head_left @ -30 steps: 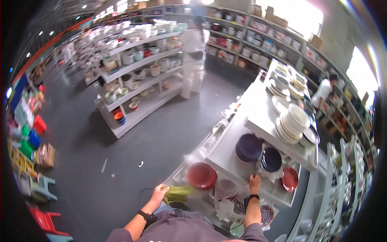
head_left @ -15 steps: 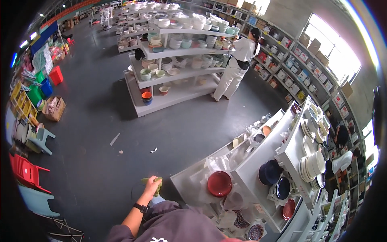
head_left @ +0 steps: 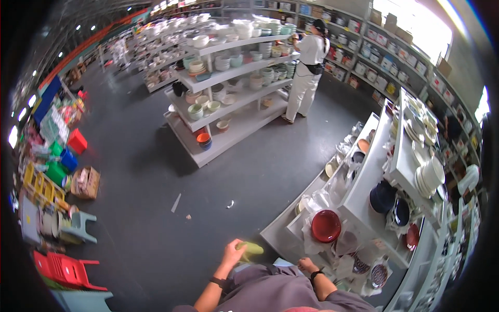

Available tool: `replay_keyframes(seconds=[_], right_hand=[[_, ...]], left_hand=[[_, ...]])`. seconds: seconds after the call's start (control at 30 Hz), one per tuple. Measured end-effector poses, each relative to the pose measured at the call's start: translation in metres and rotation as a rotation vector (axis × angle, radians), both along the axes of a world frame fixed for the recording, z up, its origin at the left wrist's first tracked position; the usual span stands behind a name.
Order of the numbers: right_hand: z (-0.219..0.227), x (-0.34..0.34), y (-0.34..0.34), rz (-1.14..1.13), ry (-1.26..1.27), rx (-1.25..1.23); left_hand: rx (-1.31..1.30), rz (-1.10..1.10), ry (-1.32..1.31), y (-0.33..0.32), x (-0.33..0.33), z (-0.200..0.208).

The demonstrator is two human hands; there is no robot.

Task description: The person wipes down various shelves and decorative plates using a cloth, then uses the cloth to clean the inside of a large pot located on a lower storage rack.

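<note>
My left hand is closed around a yellow-green cloth, which sticks out to the right in front of my body. My right hand is low beside the bottom of the near shelf unit, its fingers curled. What it holds, if anything, is too small to make out. Nearest to it on the lower shelves are clear plastic wrapping, a dark red plate and patterned bowls.
A grey shelf unit stands close on my right, stacked with plates and bowls. Ahead, another unit carries more bowls, with a person in white beside it. Stools, a red chair and a cardboard box line the left.
My right hand has come into view at the lower middle. The left hand, still on the cloth, appears further right and lower. My view has turned left, so the shelves sit further right.
</note>
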State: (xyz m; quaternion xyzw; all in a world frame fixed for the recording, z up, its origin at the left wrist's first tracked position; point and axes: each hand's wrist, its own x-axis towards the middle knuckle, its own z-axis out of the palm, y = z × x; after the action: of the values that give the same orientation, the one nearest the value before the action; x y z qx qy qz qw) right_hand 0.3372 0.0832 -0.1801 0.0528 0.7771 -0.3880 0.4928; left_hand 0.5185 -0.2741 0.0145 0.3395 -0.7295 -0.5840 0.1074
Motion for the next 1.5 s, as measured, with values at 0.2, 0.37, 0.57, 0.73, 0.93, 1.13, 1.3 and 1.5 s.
replay_keyframes(seconds=[0.2,0.37,0.57,0.73,0.93,1.13,1.3,1.5], right_hand=[[0.101,-0.011,-0.075,0.367,0.26,-0.301],[0.165,-0.019,-0.109,0.258,0.103,-0.657],[0.216,-0.026,-0.126,0.387,0.21,-0.797],[0.2,-0.035,-0.124,0.487,0.331,-0.758],[0.186,-0.069,-0.088,0.374,0.13,-0.733],[0.169,-0.084,-0.048,0.239,0.141,-0.728],[0.188,-0.066,-0.025,-0.072,-0.091,-1.016],[0.175,-0.041,-0.005,-0.165,-0.1,-0.699]], left_hand=[[-0.121,-0.346,-0.099,-0.002,-0.001,0.024],[-0.267,-0.693,-0.028,0.003,-0.022,0.06],[-0.347,-0.876,0.021,0.017,-0.063,0.107],[-0.449,-0.911,0.107,0.037,-0.099,0.131],[-0.394,-0.943,0.18,0.053,-0.146,0.14],[-0.411,-1.016,-0.036,0.072,-0.193,0.136],[-0.381,-1.134,0.059,0.087,-0.218,0.14],[-0.297,-1.317,0.101,0.096,-0.247,0.145]])
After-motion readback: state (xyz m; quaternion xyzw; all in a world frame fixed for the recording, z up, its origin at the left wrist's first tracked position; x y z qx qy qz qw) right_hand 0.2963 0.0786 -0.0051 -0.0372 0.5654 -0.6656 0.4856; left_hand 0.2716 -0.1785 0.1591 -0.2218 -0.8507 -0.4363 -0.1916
